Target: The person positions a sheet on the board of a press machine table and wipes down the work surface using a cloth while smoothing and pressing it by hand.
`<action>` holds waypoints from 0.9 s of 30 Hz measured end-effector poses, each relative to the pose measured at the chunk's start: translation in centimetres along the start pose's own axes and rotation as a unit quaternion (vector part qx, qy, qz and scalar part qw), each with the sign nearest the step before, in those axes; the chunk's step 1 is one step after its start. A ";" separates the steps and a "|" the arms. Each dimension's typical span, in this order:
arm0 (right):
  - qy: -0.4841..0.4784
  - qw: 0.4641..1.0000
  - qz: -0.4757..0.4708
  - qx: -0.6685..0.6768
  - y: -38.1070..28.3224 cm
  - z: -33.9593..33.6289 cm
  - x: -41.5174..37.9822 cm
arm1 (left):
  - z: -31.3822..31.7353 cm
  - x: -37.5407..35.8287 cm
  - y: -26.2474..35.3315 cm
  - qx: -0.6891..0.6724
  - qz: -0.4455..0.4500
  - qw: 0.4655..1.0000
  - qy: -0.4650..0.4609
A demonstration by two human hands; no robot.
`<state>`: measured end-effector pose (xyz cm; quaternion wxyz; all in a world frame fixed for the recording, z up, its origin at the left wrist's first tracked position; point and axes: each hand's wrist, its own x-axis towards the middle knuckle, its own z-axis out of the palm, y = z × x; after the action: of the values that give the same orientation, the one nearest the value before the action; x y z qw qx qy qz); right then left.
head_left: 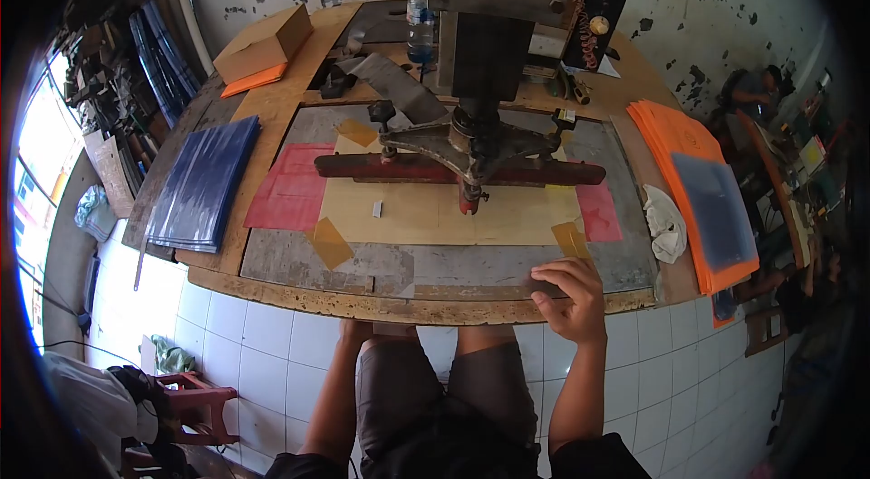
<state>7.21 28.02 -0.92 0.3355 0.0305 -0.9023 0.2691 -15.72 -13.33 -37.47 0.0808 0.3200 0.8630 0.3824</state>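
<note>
My right hand [571, 297] is over the front right edge of the metal work plate [453, 282], fingers bent together toward the thumb; whether anything is between them is hidden. My left hand [356, 330] hangs at the table's front edge, its fingers hidden beneath the wooden rim. Ahead, a press with a long red bar [544, 173] stands over a pale yellow board [408, 227]. Red sheets [288, 189] show at both sides of the board, and brown tape pieces [332, 245] lie at its corners. A small grey piece [378, 208] rests on the board.
Blue plastic sheets [204, 184] lie at left, with a cardboard box [263, 44] behind. Orange folders [689, 180] and a white cloth [665, 225] are at right. A water bottle [420, 26] stands behind. A person [754, 91] sits far right; a red stool [204, 406] is lower left.
</note>
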 end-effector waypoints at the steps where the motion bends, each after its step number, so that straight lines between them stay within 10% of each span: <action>1: 0.003 1.000 0.003 0.001 0.0 0.0 0.0 | 0.3 0.0 -0.1 0.000 -0.001 1.000 0.003; 27: 0.008 1.000 0.011 0.014 -0.1 -0.1 0.0 | 1.3 -0.3 -3.3 0.042 0.004 0.998 0.044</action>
<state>7.30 28.02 -0.86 0.3393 0.0233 -0.8961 0.2851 -16.60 -14.42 -40.78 0.0277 0.3098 0.8795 0.3603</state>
